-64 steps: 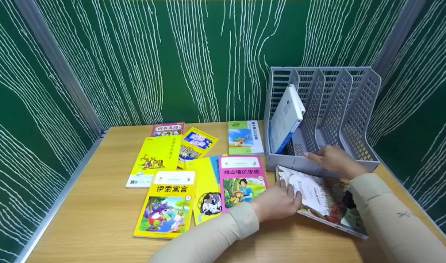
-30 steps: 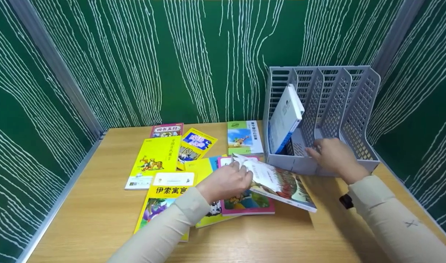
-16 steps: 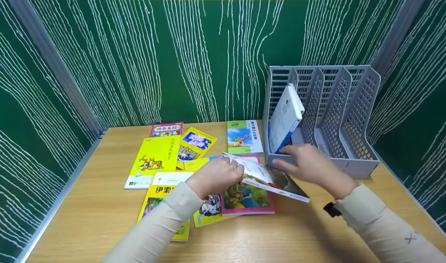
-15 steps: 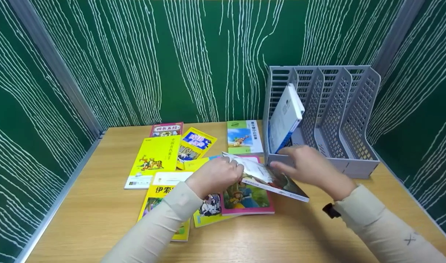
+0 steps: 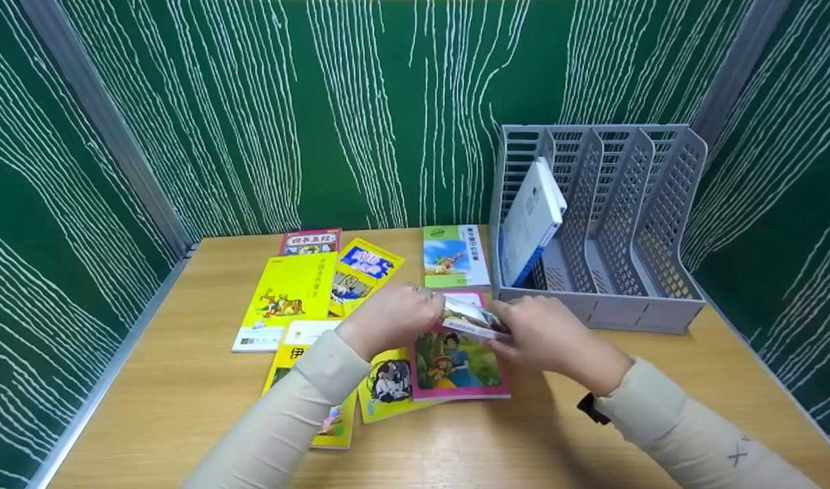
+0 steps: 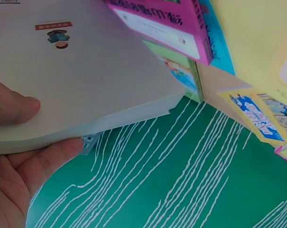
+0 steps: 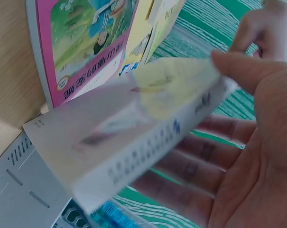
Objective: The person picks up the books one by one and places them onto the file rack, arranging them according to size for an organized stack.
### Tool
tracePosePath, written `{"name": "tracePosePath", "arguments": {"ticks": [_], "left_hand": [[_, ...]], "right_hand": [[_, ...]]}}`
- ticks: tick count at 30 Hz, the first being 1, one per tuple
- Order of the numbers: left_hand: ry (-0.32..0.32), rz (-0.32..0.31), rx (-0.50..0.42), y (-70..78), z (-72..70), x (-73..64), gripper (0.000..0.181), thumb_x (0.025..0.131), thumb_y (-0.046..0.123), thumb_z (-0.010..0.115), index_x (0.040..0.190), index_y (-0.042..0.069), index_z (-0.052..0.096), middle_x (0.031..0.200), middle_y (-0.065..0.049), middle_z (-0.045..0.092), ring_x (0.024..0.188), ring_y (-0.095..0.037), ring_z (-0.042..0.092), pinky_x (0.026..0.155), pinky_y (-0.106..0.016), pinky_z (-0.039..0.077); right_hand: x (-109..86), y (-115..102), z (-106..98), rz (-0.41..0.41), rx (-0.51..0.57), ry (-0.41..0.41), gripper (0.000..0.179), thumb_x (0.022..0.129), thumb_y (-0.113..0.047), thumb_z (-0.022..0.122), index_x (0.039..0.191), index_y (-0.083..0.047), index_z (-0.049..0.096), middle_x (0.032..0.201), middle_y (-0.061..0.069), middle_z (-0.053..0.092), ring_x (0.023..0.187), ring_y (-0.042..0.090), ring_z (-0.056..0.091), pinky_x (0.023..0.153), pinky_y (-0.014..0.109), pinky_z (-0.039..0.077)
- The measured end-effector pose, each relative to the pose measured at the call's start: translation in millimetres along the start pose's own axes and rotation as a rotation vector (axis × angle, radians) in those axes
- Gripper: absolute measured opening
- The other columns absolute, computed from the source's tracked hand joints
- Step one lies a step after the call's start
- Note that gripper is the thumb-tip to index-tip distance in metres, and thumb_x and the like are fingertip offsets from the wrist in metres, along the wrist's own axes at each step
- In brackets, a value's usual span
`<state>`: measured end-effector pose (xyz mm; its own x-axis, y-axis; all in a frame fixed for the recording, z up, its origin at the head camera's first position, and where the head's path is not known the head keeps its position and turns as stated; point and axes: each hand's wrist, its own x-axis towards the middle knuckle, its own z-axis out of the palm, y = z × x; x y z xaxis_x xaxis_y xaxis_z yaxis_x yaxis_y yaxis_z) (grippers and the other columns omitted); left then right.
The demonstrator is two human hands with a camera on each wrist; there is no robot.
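Over the pile, both hands hold one paperback book (image 5: 475,318), its spine towards me. My left hand (image 5: 391,316) grips it by its far-left side; in the left wrist view the thumb (image 6: 20,105) lies on the pale back cover and the fingers are beneath. On the opposite side my right hand (image 5: 557,336) pinches it; the right wrist view has the thumb at the cover's edge and the fingers behind the blurred spine. Below lies a pink book (image 5: 459,367), partly hidden, over a yellow book (image 5: 391,380). Another yellow book (image 5: 333,428) is partly behind my left sleeve.
A grey file rack (image 5: 649,309) with several compartments stands at the back right, a white-and-blue book (image 5: 530,224) leaning in its leftmost one. Left of the rack lies a green-and-blue book (image 5: 454,255). More books, among them a large yellow one (image 5: 289,292), lie at the back left.
The left hand has carried the paperback from before the rack leftward over the pink book. The right hand has left the rack and taken hold of it; the paperback is now turned spine-on.
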<state>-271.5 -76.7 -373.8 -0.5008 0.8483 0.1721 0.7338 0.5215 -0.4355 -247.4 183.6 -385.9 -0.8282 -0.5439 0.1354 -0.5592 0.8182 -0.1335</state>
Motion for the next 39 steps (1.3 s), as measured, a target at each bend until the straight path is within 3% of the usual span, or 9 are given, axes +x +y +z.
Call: {"name": "tracePosePath", "arguments": {"ticks": [5, 12, 21, 26, 29, 32, 35, 39], "left_hand": [[0.018, -0.017, 0.005, -0.9, -6.3, -0.4, 0.038, 0.096, 0.031, 0.085, 0.126, 0.009, 0.076, 0.113, -0.003, 0.084, 0.092, -0.016, 0.081, 0.085, -0.026, 0.067], [0.057, -0.033, 0.002, -1.8, -13.2, -0.2, 0.029, 0.097, 0.03, 0.084, 0.118, 0.009, 0.079, 0.103, -0.003, 0.084, 0.081, -0.016, 0.079, 0.076, -0.026, 0.067], [0.004, -0.04, -0.007, -4.7, -24.4, 1.2, 0.036, 0.095, 0.032, 0.086, 0.12, 0.008, 0.077, 0.106, -0.004, 0.084, 0.082, -0.016, 0.079, 0.079, -0.024, 0.066], [-0.03, -0.088, -0.085, -8.3, -31.6, 1.8, 0.039, 0.096, 0.028, 0.085, 0.129, 0.009, 0.074, 0.116, -0.005, 0.083, 0.092, -0.018, 0.08, 0.084, -0.027, 0.067], [0.008, -0.13, -0.169, -15.2, -37.4, 0.6, 0.05, 0.097, 0.025, 0.085, 0.141, 0.01, 0.068, 0.123, -0.006, 0.081, 0.095, -0.02, 0.08, 0.083, -0.028, 0.067], [0.097, -0.172, -0.227, -25.4, -42.9, -3.1, 0.056, 0.1, 0.024, 0.081, 0.15, 0.009, 0.061, 0.129, -0.009, 0.078, 0.1, -0.023, 0.079, 0.086, -0.032, 0.067], [0.159, -0.2, -0.232, -35.2, -47.0, -9.1, 0.055, 0.1, 0.023, 0.08, 0.149, 0.008, 0.06, 0.135, -0.011, 0.075, 0.112, -0.026, 0.077, 0.095, -0.037, 0.067], [0.17, -0.235, -0.22, -44.3, -48.1, -17.5, 0.059, 0.098, 0.025, 0.083, 0.149, 0.007, 0.06, 0.145, -0.012, 0.071, 0.128, -0.029, 0.073, 0.105, -0.043, 0.063]], "right_hand": [[2.5, -7, 8, -0.027, -0.105, 0.065, 0.033, 0.093, -0.021, 0.085, 0.118, -0.004, 0.071, 0.088, 0.013, 0.078, 0.072, 0.03, 0.074, 0.064, 0.048, 0.064], [5.6, -9, 13, -0.041, -0.21, 0.15, 0.029, 0.09, -0.012, 0.084, 0.114, -0.002, 0.072, 0.086, 0.016, 0.078, 0.069, 0.032, 0.075, 0.06, 0.047, 0.065], [7.0, -9, 15, -0.107, -0.276, 0.255, 0.025, 0.091, -0.01, 0.081, 0.112, -0.002, 0.071, 0.077, 0.013, 0.075, 0.059, 0.027, 0.071, 0.051, 0.043, 0.061], [4.5, -7, 14, -0.115, -0.248, 0.258, 0.029, 0.09, -0.008, 0.077, 0.117, 0.0, 0.071, 0.071, 0.011, 0.071, 0.054, 0.024, 0.065, 0.05, 0.043, 0.06], [1.9, -6, 12, -0.108, -0.229, 0.255, 0.035, 0.09, -0.011, 0.077, 0.123, 0.0, 0.071, 0.073, 0.012, 0.073, 0.054, 0.024, 0.064, 0.052, 0.043, 0.061], [-1.3, -4, 9, -0.096, -0.193, 0.258, 0.04, 0.093, -0.014, 0.078, 0.13, 0.0, 0.071, 0.081, 0.014, 0.077, 0.059, 0.026, 0.068, 0.056, 0.044, 0.063], [-4.3, -1, 3, -0.095, -0.149, 0.28, 0.04, 0.09, -0.012, 0.083, 0.127, 0.0, 0.072, 0.088, 0.017, 0.079, 0.063, 0.029, 0.071, 0.058, 0.044, 0.065], [-6.5, 5, -6, -0.092, -0.091, 0.316, 0.038, 0.086, -0.003, 0.083, 0.123, 0.0, 0.073, 0.092, 0.02, 0.08, 0.066, 0.033, 0.075, 0.059, 0.045, 0.066]]}}
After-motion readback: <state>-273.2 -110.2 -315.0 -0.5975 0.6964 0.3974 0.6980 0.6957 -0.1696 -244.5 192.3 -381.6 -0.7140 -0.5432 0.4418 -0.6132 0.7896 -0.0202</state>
